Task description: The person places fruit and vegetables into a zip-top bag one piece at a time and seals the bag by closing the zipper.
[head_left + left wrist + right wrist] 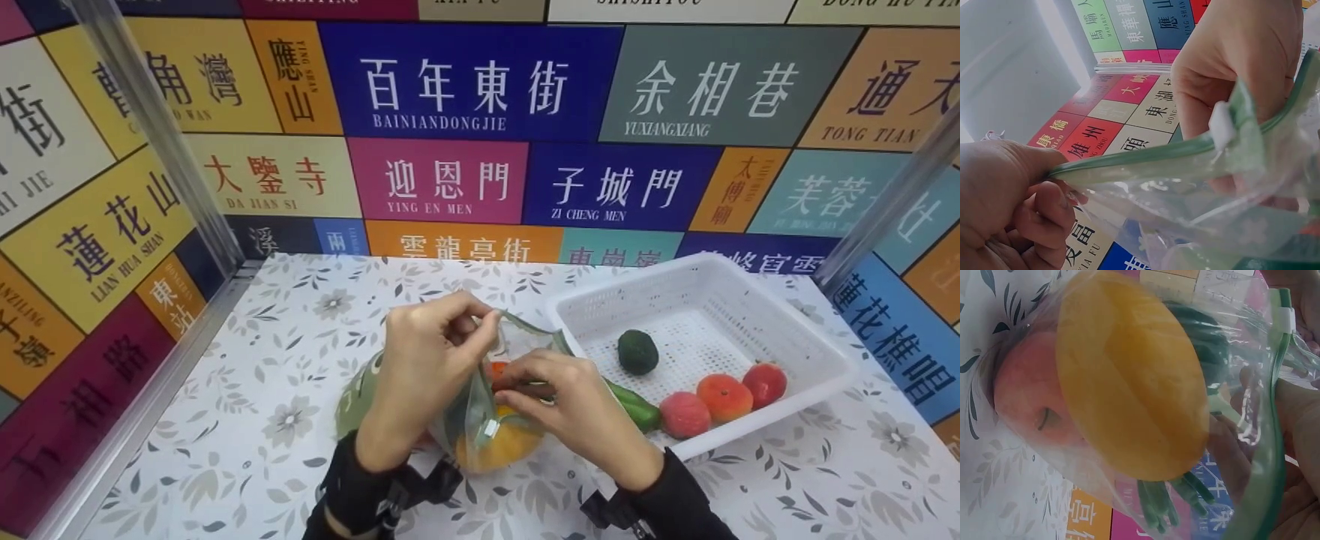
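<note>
A clear zip bag (480, 439) with a green rim and a white slider (1221, 125) stands on the table. My left hand (435, 349) pinches its rim between thumb and fingers and holds it up. My right hand (574, 405) reaches into the bag's mouth with bent fingers, close to a red thing (498, 370); I cannot tell whether it holds anything. Inside lie a yellow mango-like fruit (1134, 377), a reddish apple-like fruit (1033, 391), a dark green thing (1202, 340) and some green stalks (1157, 503), all partly hidden behind film or one another.
Right of the bag stands a white perforated basket (817, 375). In it are a dark avocado-like fruit (638, 352), a long green vegetable (637, 409) and several reddish fruits (724, 398). A green printed thing (352, 397) shows left of my left wrist. Colourful sign-covered walls (480, 82) border the flowered table.
</note>
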Demonstrator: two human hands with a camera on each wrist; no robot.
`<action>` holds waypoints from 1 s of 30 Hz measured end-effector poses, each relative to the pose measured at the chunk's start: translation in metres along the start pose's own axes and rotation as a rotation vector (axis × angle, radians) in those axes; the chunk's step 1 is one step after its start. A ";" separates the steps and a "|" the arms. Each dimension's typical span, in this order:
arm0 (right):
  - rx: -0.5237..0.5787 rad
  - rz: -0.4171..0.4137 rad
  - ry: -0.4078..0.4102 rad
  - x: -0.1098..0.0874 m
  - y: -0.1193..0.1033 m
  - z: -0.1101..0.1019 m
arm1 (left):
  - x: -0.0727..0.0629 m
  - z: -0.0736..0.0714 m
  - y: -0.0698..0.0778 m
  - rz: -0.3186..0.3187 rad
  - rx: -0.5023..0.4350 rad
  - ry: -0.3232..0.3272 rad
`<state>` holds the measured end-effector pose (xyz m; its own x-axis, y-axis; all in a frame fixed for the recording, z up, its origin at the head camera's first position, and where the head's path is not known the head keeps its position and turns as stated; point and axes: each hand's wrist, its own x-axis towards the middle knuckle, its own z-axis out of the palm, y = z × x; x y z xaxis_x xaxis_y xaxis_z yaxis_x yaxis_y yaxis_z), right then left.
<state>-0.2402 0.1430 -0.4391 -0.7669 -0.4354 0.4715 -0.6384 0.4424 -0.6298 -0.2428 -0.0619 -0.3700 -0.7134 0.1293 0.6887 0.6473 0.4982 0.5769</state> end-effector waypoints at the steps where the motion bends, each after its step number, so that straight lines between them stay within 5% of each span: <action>1: 0.004 0.004 -0.003 0.000 0.000 -0.001 | 0.000 0.000 0.000 -0.002 0.000 -0.002; 8: 0.020 0.051 -0.028 -0.006 0.002 -0.023 | 0.001 -0.001 0.000 -0.011 -0.011 -0.009; 18: -0.100 0.179 0.052 -0.009 0.011 -0.088 | 0.000 -0.002 0.002 -0.024 -0.039 -0.007; 30: -0.298 0.397 -0.097 0.004 0.065 -0.154 | 0.000 -0.001 0.003 -0.035 -0.033 -0.017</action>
<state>-0.2947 0.2909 -0.3830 -0.9537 -0.2531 0.1626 -0.3007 0.7869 -0.5388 -0.2403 -0.0614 -0.3681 -0.7398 0.1274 0.6606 0.6305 0.4740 0.6147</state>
